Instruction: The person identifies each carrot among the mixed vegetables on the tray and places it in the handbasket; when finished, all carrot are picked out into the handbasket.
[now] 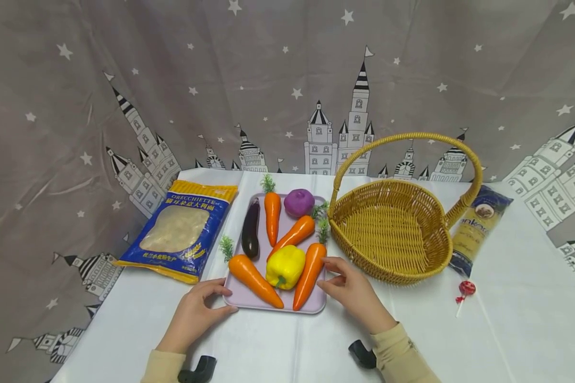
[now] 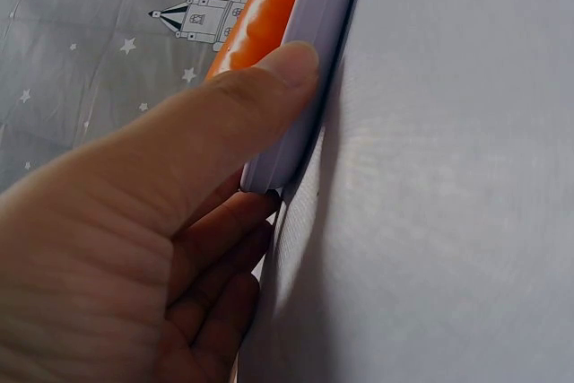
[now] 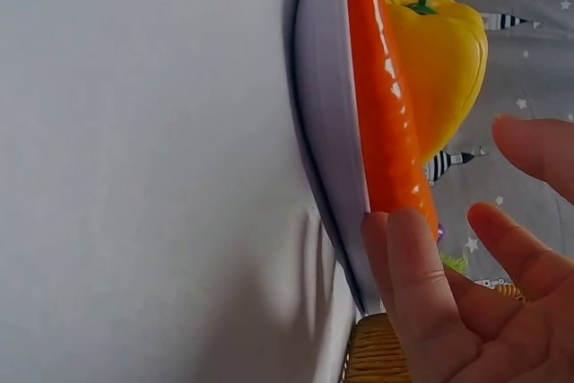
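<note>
A pale purple tray [image 1: 278,308] holds a yellow bell pepper [image 1: 285,267], several orange carrots [image 1: 309,276], a dark eggplant [image 1: 251,229] and a round purple vegetable [image 1: 299,202]. At the tray's near left corner my left hand [image 1: 196,308] grips the rim; in the left wrist view its thumb [image 2: 291,65] lies along the outer wall, with the other fingers bent around the corner. My right hand [image 1: 356,292] is at the tray's right edge, beside the rightmost carrot. In the right wrist view, two fingertips touch the rim near that carrot [image 3: 386,96], while the thumb stays apart.
To the right stands a wicker basket [image 1: 388,274] with a tall handle. A blue pasta bag [image 1: 177,229] lies left of the tray. Behind the basket is another pasta packet [image 1: 479,223], and a red lollipop [image 1: 467,288] lies in front of it. A grey curtain [image 1: 249,64] hangs behind.
</note>
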The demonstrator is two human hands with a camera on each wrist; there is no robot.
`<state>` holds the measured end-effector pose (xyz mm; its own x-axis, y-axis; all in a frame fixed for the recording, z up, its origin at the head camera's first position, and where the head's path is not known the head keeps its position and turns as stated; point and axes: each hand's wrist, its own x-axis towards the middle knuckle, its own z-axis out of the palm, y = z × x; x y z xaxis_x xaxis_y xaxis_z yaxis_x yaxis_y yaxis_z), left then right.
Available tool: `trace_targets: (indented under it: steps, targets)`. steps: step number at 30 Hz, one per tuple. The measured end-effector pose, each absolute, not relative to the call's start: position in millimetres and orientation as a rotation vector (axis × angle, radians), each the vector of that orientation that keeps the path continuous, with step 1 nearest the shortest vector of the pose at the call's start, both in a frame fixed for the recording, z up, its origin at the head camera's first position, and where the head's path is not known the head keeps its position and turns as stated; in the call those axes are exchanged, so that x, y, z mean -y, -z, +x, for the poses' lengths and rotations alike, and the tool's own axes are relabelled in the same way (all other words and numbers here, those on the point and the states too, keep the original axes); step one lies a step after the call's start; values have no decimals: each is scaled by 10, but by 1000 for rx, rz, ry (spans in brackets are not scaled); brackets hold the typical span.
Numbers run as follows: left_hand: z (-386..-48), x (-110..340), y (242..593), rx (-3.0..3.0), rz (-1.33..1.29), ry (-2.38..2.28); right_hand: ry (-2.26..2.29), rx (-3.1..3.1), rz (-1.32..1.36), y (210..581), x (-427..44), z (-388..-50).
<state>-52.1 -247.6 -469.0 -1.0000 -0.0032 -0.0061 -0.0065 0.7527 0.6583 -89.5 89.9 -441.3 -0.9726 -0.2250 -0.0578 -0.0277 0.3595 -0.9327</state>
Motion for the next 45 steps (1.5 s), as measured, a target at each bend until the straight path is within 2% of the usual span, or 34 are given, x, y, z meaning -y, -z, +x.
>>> trace_targets:
  steps: [15, 23, 45]
  targets:
    - [-521, 2479, 4706, -2959, 11, -1124, 1673, -2463, -186, 4390, -863, -966]
    - [-513, 2479, 4705, -2963, 9, -1110, 1730, -2352, -253, 4399, -828, -1000]
    - [-505, 2492, 4731, -2997, 76, -1138, 1539, -2369, -331, 4371, -633, -1219]
